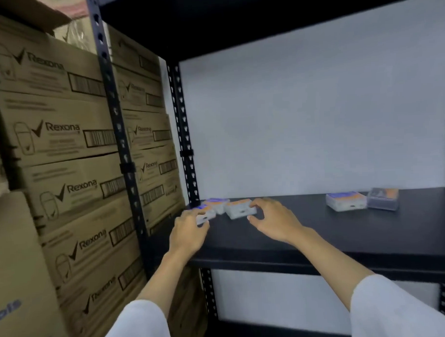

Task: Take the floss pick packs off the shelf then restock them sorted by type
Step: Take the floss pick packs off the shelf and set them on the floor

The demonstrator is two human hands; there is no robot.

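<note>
Three clear floss pick packs with blue-orange labels lie at the left end of the black shelf. My left hand grips the nearest pack at the shelf's left edge. A second pack sits just behind it. My right hand has thumb and fingers curled around the right end of the middle pack. Far right on the shelf rest another clear pack and a darker, smoky pack, side by side.
Stacked Rexona cartons fill the space left of the black perforated upright. A white back wall closes the shelf bay. A lower shelf bay lies beneath.
</note>
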